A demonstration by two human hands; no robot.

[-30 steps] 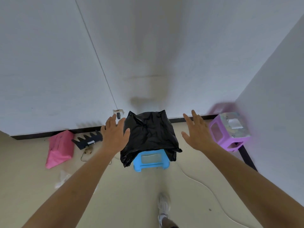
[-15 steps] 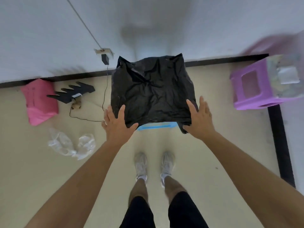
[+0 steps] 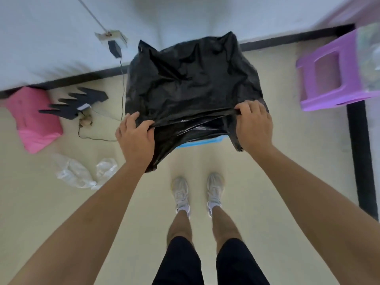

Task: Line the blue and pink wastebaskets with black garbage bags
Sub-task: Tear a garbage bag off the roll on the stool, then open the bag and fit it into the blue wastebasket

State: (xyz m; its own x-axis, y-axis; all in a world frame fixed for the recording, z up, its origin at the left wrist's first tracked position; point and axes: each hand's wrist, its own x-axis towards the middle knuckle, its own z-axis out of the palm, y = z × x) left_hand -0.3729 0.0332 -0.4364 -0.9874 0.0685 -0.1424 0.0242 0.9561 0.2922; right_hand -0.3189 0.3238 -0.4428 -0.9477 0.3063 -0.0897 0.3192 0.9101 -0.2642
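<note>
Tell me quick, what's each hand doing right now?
Left hand: closed, gripping the near edge of the black garbage bag.
Right hand: closed, pinching the same bag edge on the other side.

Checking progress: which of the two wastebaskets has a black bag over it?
The blue wastebasket between the hands, draped by the black bag. The pink one lies bare.

Open floor (image 3: 267, 182) lies wide on the near side, only the person's two shoes (image 3: 197, 192) standing on it. The black garbage bag (image 3: 191, 87) blocks the middle, backed close to the wall (image 3: 51, 38). To its left, clutter: a thin cable (image 3: 122, 79), a black jagged piece (image 3: 76, 103), a pink bag (image 3: 33, 120), clear crumpled plastic (image 3: 82, 171). Right, a bare strip of floor separates the bag from the purple stool (image 3: 329, 75).
</note>
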